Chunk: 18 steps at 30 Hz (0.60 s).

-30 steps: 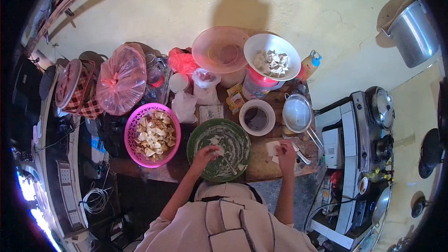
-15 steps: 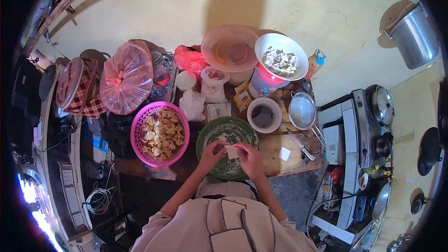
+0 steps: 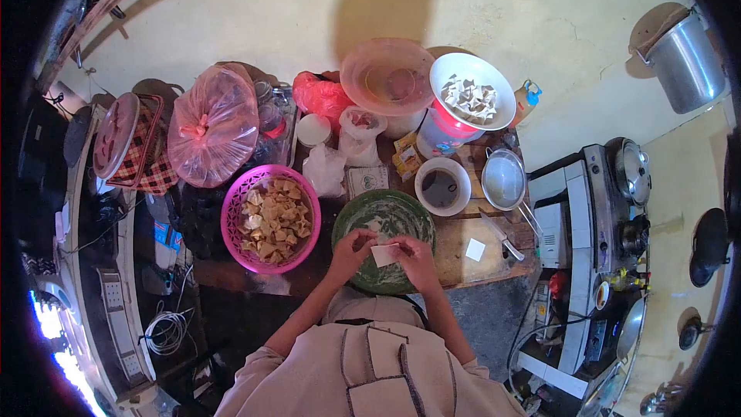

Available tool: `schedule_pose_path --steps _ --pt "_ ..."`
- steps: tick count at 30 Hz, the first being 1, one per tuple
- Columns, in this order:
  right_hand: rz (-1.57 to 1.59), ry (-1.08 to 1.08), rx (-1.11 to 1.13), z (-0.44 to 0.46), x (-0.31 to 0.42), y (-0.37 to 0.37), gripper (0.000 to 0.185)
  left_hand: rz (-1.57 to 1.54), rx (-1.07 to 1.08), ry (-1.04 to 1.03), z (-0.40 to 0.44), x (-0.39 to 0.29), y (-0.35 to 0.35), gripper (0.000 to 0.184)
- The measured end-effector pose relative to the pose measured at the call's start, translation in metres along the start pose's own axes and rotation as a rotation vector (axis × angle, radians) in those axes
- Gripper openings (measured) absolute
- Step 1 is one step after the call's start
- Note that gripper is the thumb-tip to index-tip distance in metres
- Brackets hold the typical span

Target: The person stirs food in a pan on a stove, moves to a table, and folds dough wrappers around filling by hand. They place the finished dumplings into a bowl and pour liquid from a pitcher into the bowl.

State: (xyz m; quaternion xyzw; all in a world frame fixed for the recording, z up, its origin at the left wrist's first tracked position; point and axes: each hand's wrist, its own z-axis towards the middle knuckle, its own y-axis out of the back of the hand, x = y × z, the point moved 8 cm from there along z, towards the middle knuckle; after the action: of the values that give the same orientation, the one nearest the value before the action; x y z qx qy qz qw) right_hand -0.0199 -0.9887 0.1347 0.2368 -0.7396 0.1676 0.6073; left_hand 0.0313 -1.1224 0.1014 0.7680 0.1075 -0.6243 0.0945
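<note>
The right hand (image 3: 415, 259) is pinching a pale square sheet (image 3: 385, 255) at its upper edge, thumb and fingers closing on it. The left hand (image 3: 347, 256) is bringing its fingertips close together by the upper left corner; whether they are gripping the sheet, I cannot tell. The sheet is hanging over the near part of a green bowl (image 3: 423, 220), whose inside is showing white smears, and it is looking flat, with no fold showing.

A second sheet (image 3: 475, 249) is lying flat on the surface (image 3: 455, 233) to the right, still uncreased as far as can be seen. Shaped pieces are already filling much of a pink basket (image 3: 231, 220) on the left, and paler ones (image 3: 468, 99) are sitting in a white bowl (image 3: 509, 100) at the back. Judging by this, many pieces are done, while these two sheets are waiting to be shaped.

Both forearms are reaching in across the near edge of the surface. The basket is standing close beside the left hand, leaving that side tighter. On the right, the second sheet is lying between the green bowl and a knife (image 3: 505, 241). Beyond, a bowl of dark liquid (image 3: 466, 185) and a strainer (image 3: 503, 177) are bounding the reach.
</note>
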Motion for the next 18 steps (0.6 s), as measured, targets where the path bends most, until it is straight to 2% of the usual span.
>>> schedule_pose_path --steps 1,2,4,7,11,13,14,17,18 --pt "0.052 -0.029 0.003 0.000 -0.002 0.000 0.013 0.012 -0.010 0.012 0.000 0.001 0.002 0.015" --pt "0.104 -0.058 0.005 0.001 -0.005 -0.001 0.014 -0.134 0.030 0.038 0.001 0.012 0.001 0.015" --pt "0.008 -0.041 -0.033 0.006 -0.018 0.004 0.015 -0.427 0.109 0.088 0.004 0.028 -0.002 0.015" --pt "-0.084 -0.028 -0.016 0.010 -0.018 0.001 0.017 -0.371 0.163 0.192 -0.002 0.029 -0.008 0.015" --pt "-0.113 0.011 -0.025 0.016 -0.026 0.004 0.019 -0.143 0.090 0.171 -0.002 0.031 0.003 0.014" --pt "-0.824 0.098 -0.109 0.012 -0.017 0.011 0.025 -0.144 -0.022 0.195 -0.002 0.026 0.019 0.013" --pt "-1.179 0.141 -0.152 0.009 -0.012 0.011 0.028 -0.027 -0.037 0.177 -0.002 0.021 0.025 0.013" --pt "-1.512 -0.119 0.092 0.003 -0.046 -0.001 0.023 0.244 -0.084 0.138 -0.003 0.014 0.038 0.015" --pt "-1.515 -0.090 0.083 0.003 -0.053 -0.002 0.022 0.280 -0.107 0.136 -0.005 0.020 0.040 0.015"
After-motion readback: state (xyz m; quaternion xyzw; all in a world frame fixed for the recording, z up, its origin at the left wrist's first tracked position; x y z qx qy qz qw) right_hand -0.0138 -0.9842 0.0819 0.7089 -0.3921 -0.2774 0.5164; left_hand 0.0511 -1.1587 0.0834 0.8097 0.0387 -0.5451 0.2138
